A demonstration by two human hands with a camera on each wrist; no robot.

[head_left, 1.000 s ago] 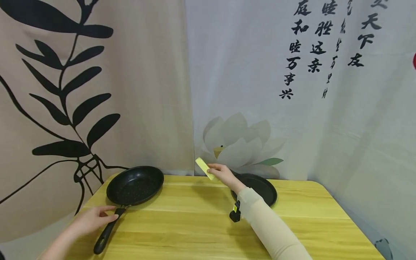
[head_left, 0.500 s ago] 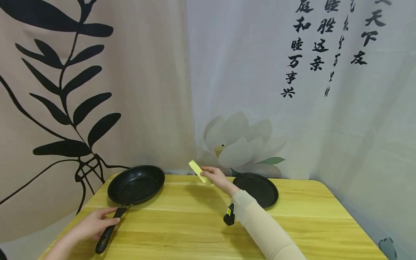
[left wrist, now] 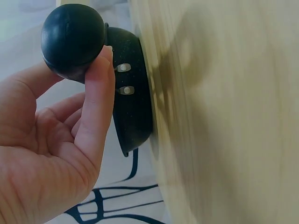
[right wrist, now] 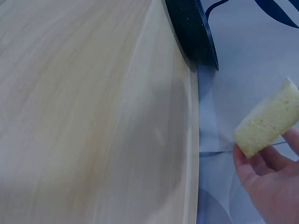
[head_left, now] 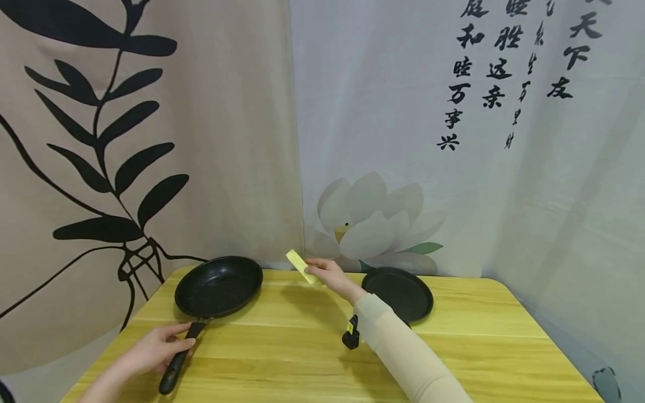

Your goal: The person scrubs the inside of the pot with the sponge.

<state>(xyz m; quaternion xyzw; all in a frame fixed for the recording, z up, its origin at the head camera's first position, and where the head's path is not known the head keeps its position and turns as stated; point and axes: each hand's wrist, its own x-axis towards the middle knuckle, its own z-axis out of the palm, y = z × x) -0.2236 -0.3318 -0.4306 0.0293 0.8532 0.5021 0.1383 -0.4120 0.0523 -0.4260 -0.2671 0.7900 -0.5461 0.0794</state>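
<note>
On the left of the table lies a black frying pan [head_left: 219,286] with a speckled inside, its handle [head_left: 173,372] pointing toward me. My left hand [head_left: 153,350] grips that handle near the pan, fingers on one side and thumb on the other. The left wrist view shows the rounded handle end [left wrist: 72,39] between thumb and fingers, and the pan's outer wall [left wrist: 133,107] beyond. Above the back of the table, my right hand [head_left: 333,279] pinches a yellow sponge [head_left: 301,266] by its lower end. In the right wrist view the sponge [right wrist: 266,123] is tilted, its porous side showing.
A shallow, flat black pan [head_left: 398,294] lies at the back right, partly behind my right forearm [head_left: 403,352]. The wooden table [head_left: 504,352] ends at a printed curtain [head_left: 242,140]. A black device [head_left: 351,333] sits on my right wrist.
My right hand has carried the sponge to the left, toward the frying pan. The left hand has closed further round the handle, and the frying pan has shifted slightly right.
</note>
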